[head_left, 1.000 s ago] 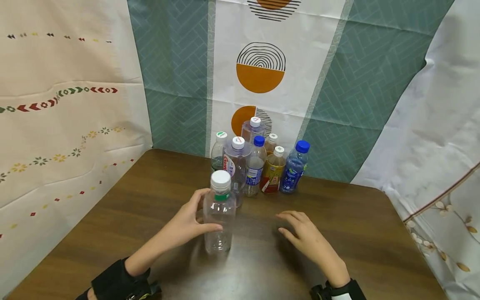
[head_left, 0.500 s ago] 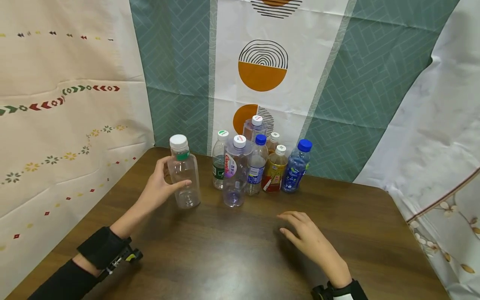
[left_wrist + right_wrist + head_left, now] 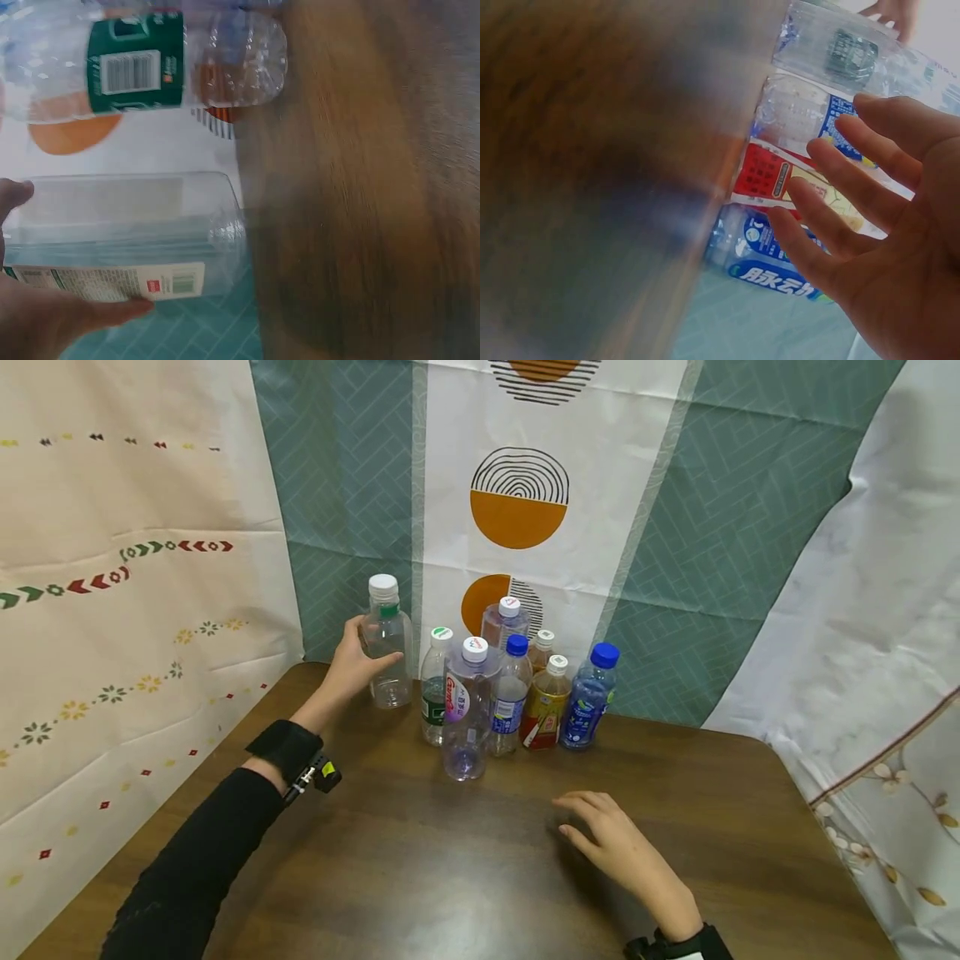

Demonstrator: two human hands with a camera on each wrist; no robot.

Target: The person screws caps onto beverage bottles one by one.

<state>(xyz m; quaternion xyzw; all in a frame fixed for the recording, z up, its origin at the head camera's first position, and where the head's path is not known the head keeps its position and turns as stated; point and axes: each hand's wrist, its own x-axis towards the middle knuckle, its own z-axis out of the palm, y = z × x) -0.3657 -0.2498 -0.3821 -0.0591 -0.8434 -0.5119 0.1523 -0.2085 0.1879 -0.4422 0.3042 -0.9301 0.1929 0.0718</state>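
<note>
My left hand [image 3: 355,662] grips a large clear bottle [image 3: 392,647] with a white cap and a green neck band, near the table's back left. The thumb lies along one side and the fingers wrap the other. In the left wrist view a paper label shows low on this bottle [image 3: 127,217]. Just right of it stands a smaller bottle with a dark green label [image 3: 433,693]. Over the table's right part, my right hand [image 3: 618,843] holds nothing, its fingers loosely bent. In the right wrist view its fingers [image 3: 855,180] spread in front of the bottles.
Several bottles form a group at the back: a tall clear one [image 3: 467,718], a blue-capped one [image 3: 510,702], a yellow-and-red tea bottle [image 3: 547,706] and a blue bottle [image 3: 590,702]. Two more stand behind. Fabric curtains [image 3: 345,510] rise behind the brown table [image 3: 420,877].
My left hand has carried the large clear bottle from the front of the group to the left, then back beside the green-labelled bottle. My right hand has stayed in place.
</note>
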